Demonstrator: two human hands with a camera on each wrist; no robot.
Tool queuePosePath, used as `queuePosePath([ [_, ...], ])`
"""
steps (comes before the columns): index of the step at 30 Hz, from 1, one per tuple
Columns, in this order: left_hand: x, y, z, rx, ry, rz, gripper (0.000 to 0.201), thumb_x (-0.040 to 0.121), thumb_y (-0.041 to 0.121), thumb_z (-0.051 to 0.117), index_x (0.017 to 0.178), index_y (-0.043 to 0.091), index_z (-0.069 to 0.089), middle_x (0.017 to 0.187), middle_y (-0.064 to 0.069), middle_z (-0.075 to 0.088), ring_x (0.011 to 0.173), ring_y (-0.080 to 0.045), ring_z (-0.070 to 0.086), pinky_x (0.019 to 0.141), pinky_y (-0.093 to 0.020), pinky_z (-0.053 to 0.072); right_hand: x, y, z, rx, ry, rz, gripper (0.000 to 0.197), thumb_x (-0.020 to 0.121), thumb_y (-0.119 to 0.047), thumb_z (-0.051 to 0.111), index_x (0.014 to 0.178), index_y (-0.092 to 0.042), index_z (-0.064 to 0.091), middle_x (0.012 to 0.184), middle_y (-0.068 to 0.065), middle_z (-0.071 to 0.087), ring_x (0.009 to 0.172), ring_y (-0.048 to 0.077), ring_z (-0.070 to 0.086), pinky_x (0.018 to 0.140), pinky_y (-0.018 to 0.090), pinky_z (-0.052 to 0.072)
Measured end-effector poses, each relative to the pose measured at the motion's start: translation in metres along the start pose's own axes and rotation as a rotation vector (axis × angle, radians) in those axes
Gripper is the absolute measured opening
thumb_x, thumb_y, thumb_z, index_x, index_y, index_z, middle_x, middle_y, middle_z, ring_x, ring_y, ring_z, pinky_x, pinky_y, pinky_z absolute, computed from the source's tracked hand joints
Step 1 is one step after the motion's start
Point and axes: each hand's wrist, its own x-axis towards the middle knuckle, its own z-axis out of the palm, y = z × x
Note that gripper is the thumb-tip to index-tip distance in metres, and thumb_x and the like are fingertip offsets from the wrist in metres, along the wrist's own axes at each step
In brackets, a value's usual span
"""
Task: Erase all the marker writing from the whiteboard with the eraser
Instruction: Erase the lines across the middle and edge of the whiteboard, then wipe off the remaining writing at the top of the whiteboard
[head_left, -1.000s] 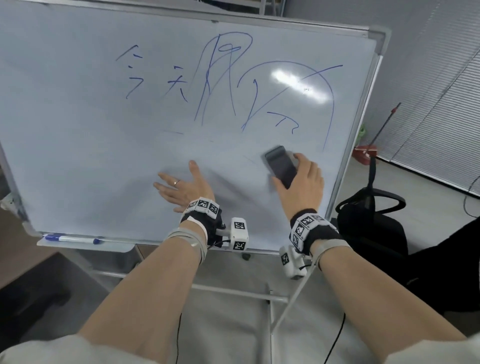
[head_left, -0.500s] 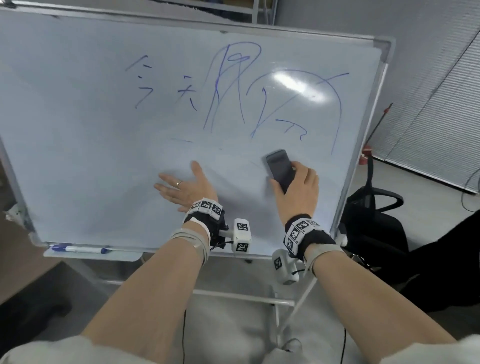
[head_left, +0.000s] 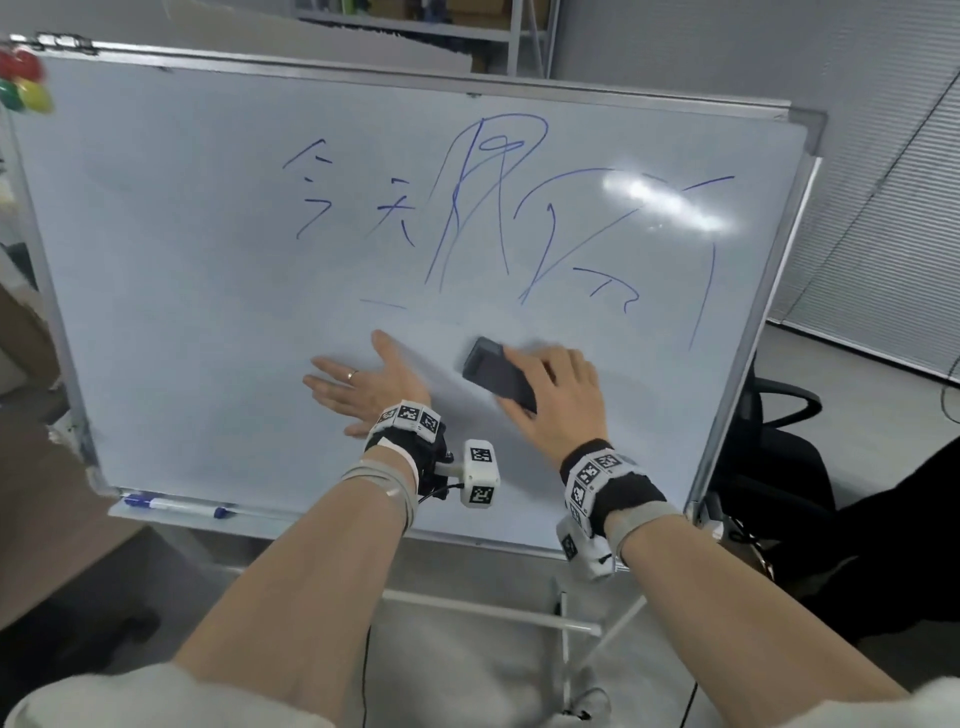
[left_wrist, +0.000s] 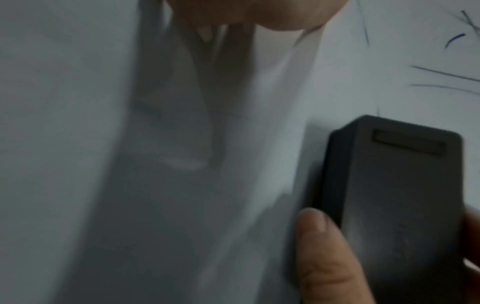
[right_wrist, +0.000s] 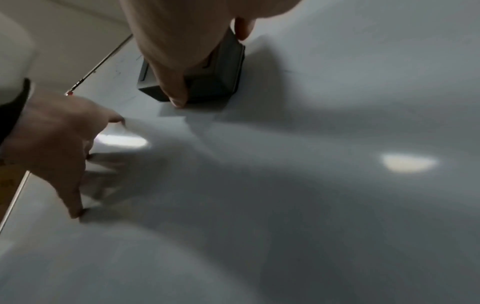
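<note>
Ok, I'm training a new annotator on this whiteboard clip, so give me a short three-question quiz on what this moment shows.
1. True or false: the left hand grips the eraser.
2. Which thing lies on the tray under the whiteboard? A) a ruler B) a marker C) a cup
3. Fill in: the blue writing still to be wiped sits ____ the eraser.

Key:
1. False. The right hand holds it against the board; the left hand lies flat on the board with fingers spread.
2. B
3. above
</note>
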Motion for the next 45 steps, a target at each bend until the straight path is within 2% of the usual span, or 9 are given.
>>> queuePosePath([
  [7,-0.023,0.001,0.013,0.009,-0.047,0.014,0.093,0.086,0.072,0.036,0.157,0.025,-0.001,0.165,0.002,-0.006,0.153,-0.018,-0.004,0.112,-0.063,0.014,0.021,0.036,-0.041,0.009,0.241,0.473,0.053,0.083,-0.037,0.072,0.131,-0.019,0.055,0.111,0.010,0.057,0.100,0.032,0.050,0.088,0.044,0.043],
  [14,-0.010,-0.008,0.011,0.046,-0.039,0.044,0.093,0.088,0.069,0.040,0.158,0.023,0.000,0.165,0.002,-0.005,0.153,-0.018,-0.003,0.113,-0.061,0.016,-0.002,0.007,-0.014,-0.071,0.004,0.076,0.051,0.078,-0.037,0.080,0.124,-0.024,0.062,0.108,0.005,0.058,0.097,0.030,0.049,0.080,0.042,0.045],
  [18,-0.027,-0.017,0.020,0.044,-0.012,0.031,0.086,0.091,0.065,0.037,0.157,0.023,0.002,0.166,-0.001,-0.003,0.153,-0.020,0.000,0.113,-0.061,0.018,0.007,0.037,-0.034,-0.092,0.191,0.317,0.046,0.089,-0.040,0.061,0.129,-0.018,0.054,0.118,0.012,0.057,0.106,0.032,0.048,0.088,0.044,0.040],
  [22,-0.040,-0.020,0.030,0.060,0.008,0.046,0.085,0.091,0.067,0.031,0.158,0.023,0.001,0.166,-0.001,-0.002,0.153,-0.019,0.001,0.113,-0.060,0.018,0.010,0.068,-0.049,-0.129,0.387,0.683,0.057,0.092,-0.043,0.063,0.134,-0.006,0.052,0.118,0.020,0.057,0.110,0.041,0.053,0.093,0.051,0.042],
  [24,-0.036,-0.020,0.032,0.063,0.022,0.036,0.084,0.091,0.066,0.030,0.158,0.023,0.001,0.166,-0.001,-0.001,0.153,-0.019,0.002,0.114,-0.059,0.017,0.004,0.067,-0.047,-0.127,0.389,0.688,0.058,0.091,-0.043,0.064,0.134,-0.007,0.051,0.114,0.021,0.057,0.107,0.041,0.053,0.092,0.053,0.045],
  [30,-0.027,-0.015,0.027,0.034,0.085,0.036,0.083,0.092,0.060,0.033,0.158,0.018,0.007,0.166,-0.001,0.001,0.153,-0.019,0.004,0.115,-0.057,0.017,0.014,0.044,-0.042,-0.018,0.214,0.348,0.052,0.091,-0.044,0.064,0.131,-0.012,0.057,0.108,0.015,0.056,0.099,0.034,0.050,0.087,0.043,0.043],
  [36,-0.044,-0.007,0.034,-0.014,-0.003,0.029,0.094,0.089,0.070,0.037,0.158,0.016,0.003,0.166,0.000,-0.002,0.153,-0.018,-0.002,0.116,-0.060,0.009,-0.009,0.081,-0.043,-0.123,0.479,0.838,0.057,0.090,-0.042,0.066,0.132,-0.008,0.049,0.109,0.023,0.056,0.100,0.042,0.054,0.084,0.054,0.050],
  [41,-0.033,-0.012,0.032,0.017,0.044,0.058,0.097,0.087,0.071,0.038,0.158,0.014,0.004,0.166,-0.003,0.001,0.153,-0.021,0.000,0.115,-0.062,0.013,-0.006,0.064,-0.035,-0.139,0.428,0.703,0.056,0.091,-0.039,0.067,0.133,-0.004,0.052,0.111,0.021,0.055,0.103,0.038,0.051,0.088,0.049,0.046],
  [45,-0.030,-0.010,0.034,0.008,0.053,0.054,0.097,0.087,0.070,0.038,0.158,0.014,0.004,0.166,-0.003,0.001,0.153,-0.020,0.000,0.115,-0.063,0.011,0.011,0.067,-0.038,-0.076,0.523,0.868,0.056,0.092,-0.038,0.066,0.134,-0.006,0.049,0.110,0.021,0.055,0.102,0.041,0.053,0.084,0.054,0.050],
])
